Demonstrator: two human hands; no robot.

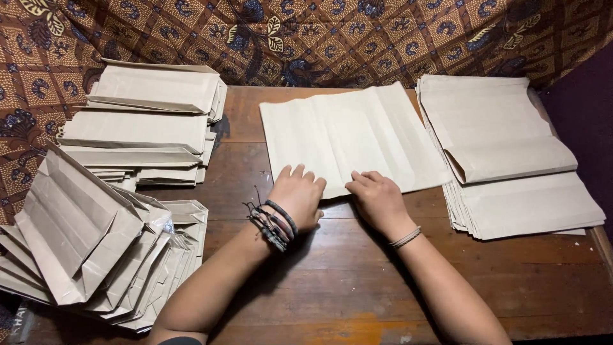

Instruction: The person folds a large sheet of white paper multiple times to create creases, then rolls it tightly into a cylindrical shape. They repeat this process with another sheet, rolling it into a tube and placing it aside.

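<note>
Hands meet at the near edge of a pale paper sheet that lies flat in the middle of the wooden table. The left hand presses fingers-down on the near left corner, and the right hand curls its fingertips onto the edge just beside it; neither grips, both rest close together on the paper. Folding this edge cleanly seems to call for keeping the sheet square to the table, holding one side still while the other lifts, and following the faint creases already running along it. Finished bags are heaped at near left and far left; flat sheets are stacked at right.
</note>
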